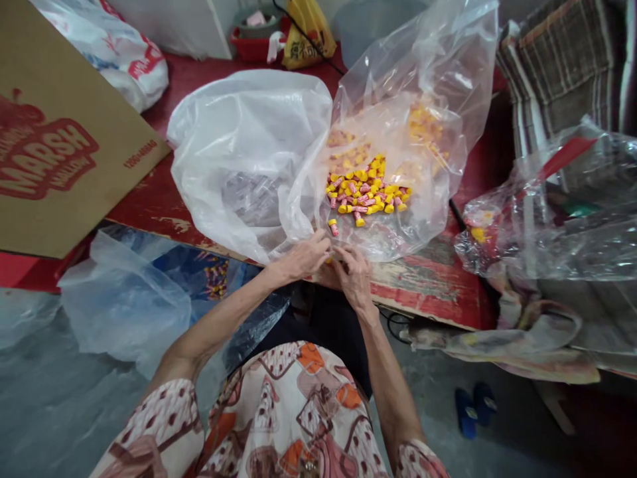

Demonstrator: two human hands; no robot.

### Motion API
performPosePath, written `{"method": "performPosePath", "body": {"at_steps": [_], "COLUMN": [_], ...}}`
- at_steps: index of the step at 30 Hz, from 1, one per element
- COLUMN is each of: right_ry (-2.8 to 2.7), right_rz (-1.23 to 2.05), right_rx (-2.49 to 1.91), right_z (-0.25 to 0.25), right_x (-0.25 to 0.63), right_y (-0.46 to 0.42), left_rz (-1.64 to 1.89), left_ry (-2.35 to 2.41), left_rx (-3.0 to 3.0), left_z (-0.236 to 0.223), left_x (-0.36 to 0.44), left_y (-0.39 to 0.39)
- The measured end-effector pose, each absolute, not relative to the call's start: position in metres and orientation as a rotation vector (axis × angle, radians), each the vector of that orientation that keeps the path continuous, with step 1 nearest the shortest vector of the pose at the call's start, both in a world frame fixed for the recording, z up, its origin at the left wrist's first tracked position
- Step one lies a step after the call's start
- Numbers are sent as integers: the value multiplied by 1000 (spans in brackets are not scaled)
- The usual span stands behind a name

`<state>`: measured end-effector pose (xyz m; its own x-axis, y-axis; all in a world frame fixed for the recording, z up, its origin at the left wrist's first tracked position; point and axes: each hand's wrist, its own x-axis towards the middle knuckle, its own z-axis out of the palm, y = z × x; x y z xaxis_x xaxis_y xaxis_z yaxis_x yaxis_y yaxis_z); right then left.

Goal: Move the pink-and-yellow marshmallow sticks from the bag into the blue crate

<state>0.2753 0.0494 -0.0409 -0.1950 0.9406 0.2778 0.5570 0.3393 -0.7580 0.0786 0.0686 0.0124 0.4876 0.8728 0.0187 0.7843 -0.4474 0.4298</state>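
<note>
A pile of small yellow-and-pink pieces [367,191] lies inside a clear plastic bag [428,86] on a worn red table [428,285]. One loose piece [333,228] lies nearer the front edge. My left hand [306,255] and my right hand [354,273] meet at the table's front edge, just below the bag. Both have their fingers pinched together around something small that I cannot make out. A cloudy white plastic bag [243,146] sits just left of the clear one.
A brown cardboard box [60,139] printed in red leans at the left. More plastic bags [562,212] are heaped at the right. A yellow bag [306,33] and a red tub [253,43] stand at the back. Blue slippers [472,408] lie on the floor.
</note>
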Motion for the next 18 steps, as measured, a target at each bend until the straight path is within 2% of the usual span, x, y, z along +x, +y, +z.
{"method": "performPosePath", "body": {"at_steps": [5, 11, 18], "right_ry": [-1689, -1736, -1614], "right_rz": [394, 357, 425], "right_rx": [-1432, -1551, -1359], "right_z": [-44, -52, -50], "right_x": [299, 275, 278], "right_y": [90, 153, 114], "left_rz": [184, 158, 435], "left_ry": [1433, 1424, 1448], "left_rx": [2498, 2535, 2488], "left_z": [-6, 2, -1], "left_x": [105, 97, 104], "left_y": [51, 61, 47]}}
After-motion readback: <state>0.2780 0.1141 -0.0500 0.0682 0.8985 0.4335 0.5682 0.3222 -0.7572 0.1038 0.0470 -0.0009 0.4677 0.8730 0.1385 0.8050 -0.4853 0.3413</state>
